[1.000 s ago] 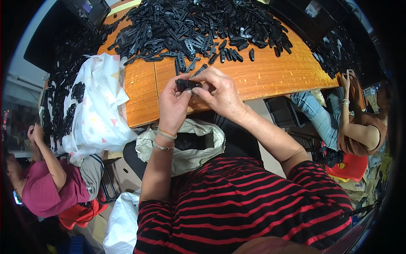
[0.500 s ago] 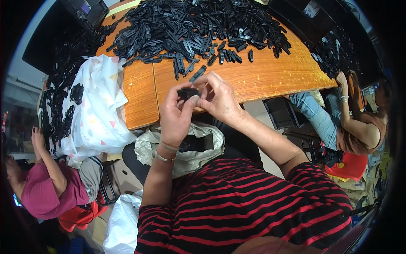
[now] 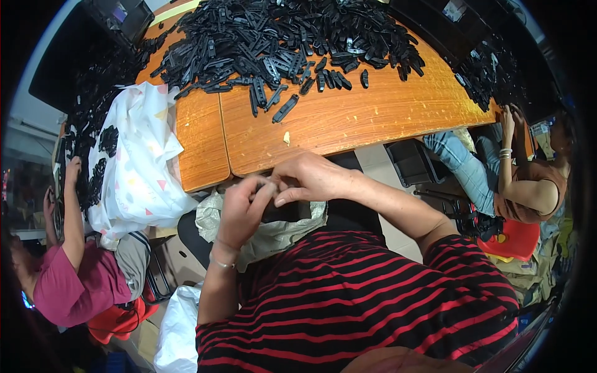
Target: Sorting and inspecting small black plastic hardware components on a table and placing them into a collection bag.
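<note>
My left hand (image 3: pixel 239 208) and my right hand (image 3: pixel 316 179) meet in front of the table edge, above the mouth of a pale woven sack (image 3: pixel 264 239) at my lap. The left fingers are bent toward the right hand, and their tips are smeared by motion. On the right hand the fingers curl in with the thumb beside them; whatever they may hold is hidden. No black piece shows between the hands. Beyond them, a single black clip-like plastic piece (image 3: pixel 285 109) lies on the wooden table (image 3: pixel 373 115), nearer to me than a big heap of similar pieces (image 3: pixel 249 46).
White patterned plastic sheeting (image 3: pixel 140 155) drapes over the table's left side. Co-workers sit at left (image 3: pixel 81 280) and right (image 3: pixel 528 186), with more black pieces before them. A black crate (image 3: pixel 410 165) stands below the table at right. A white bag (image 3: pixel 178 326) rests at lower left.
Both hands have come down toward me, from over the table edge to the sack mouth. The black piece seen between them is out of sight. The left co-worker's arm has risen.
</note>
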Demonstrator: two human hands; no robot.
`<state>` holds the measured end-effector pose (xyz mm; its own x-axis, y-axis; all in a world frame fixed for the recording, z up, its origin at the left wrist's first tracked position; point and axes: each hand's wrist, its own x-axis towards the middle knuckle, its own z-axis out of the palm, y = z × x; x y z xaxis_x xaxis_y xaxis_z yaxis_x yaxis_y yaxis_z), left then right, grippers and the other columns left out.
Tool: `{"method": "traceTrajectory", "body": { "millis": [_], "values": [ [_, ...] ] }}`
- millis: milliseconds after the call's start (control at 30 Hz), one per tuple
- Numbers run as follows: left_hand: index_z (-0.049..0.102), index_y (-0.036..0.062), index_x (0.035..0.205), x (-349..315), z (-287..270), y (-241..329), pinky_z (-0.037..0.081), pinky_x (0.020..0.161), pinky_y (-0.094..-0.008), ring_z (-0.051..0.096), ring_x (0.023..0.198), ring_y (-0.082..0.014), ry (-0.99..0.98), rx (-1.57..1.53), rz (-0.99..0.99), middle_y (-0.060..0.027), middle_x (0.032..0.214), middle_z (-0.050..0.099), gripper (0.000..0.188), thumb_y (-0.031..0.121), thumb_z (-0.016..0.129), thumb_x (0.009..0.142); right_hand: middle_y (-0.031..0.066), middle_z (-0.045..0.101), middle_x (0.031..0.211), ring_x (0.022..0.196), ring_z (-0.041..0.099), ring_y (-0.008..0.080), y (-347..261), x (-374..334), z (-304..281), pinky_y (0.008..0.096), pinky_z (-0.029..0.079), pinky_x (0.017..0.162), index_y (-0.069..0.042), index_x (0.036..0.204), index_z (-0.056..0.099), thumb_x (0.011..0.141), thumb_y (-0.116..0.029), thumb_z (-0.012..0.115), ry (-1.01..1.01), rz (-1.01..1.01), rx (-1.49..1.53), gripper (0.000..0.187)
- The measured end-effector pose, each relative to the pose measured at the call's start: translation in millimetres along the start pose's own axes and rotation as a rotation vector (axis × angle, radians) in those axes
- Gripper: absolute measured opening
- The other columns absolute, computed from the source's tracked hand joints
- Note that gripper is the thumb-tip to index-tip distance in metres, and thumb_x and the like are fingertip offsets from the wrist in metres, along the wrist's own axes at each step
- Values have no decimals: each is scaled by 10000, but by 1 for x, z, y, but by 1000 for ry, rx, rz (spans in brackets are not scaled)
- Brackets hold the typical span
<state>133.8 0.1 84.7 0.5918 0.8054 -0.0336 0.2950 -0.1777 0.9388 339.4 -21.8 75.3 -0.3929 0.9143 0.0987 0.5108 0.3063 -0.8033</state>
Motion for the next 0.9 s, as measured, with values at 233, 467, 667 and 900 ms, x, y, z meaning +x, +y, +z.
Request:
{"method": "traceTrajectory", "body": {
  "millis": [233, 467, 667, 900],
  "values": [
    [649, 9, 898, 26, 3, -4, 489, 667, -355, 621, 731, -287, 228, 309, 174, -129, 792, 636, 152, 119, 701, 806, 114, 619, 827, 719, 632, 297, 54, 16, -81, 376, 510, 631, -44, 897, 659, 803, -83, 692, 445, -20, -568, 107],
    [640, 21, 966, 119, 35, -15, 481, 772, -396, 591, 878, -322, 421, 653, 454, -136, 893, 618, 228, 92, 714, 763, 111, 575, 949, 770, 633, 331, 82, 55, -107, 421, 511, 677, -70, 1013, 667, 818, -86, 605, 197, -156, -886, 206],
    [640, 31, 925, 135, 40, -22, 469, 772, -414, 572, 897, -329, 422, 756, 382, -134, 882, 593, 221, 98, 734, 736, 128, 573, 950, 812, 636, 326, 77, 57, -115, 415, 511, 694, -78, 1022, 663, 822, -100, 605, 12, -53, -972, 209],
    [601, 11, 956, 115, 28, -17, 493, 669, -302, 617, 760, -208, 316, 241, 274, -91, 897, 625, 184, 24, 690, 795, -49, 480, 719, 650, 440, 18, 19, 31, -91, 195, 397, 583, -37, 968, 640, 770, -109, 762, 523, 64, 21, 244]
  ]
}}
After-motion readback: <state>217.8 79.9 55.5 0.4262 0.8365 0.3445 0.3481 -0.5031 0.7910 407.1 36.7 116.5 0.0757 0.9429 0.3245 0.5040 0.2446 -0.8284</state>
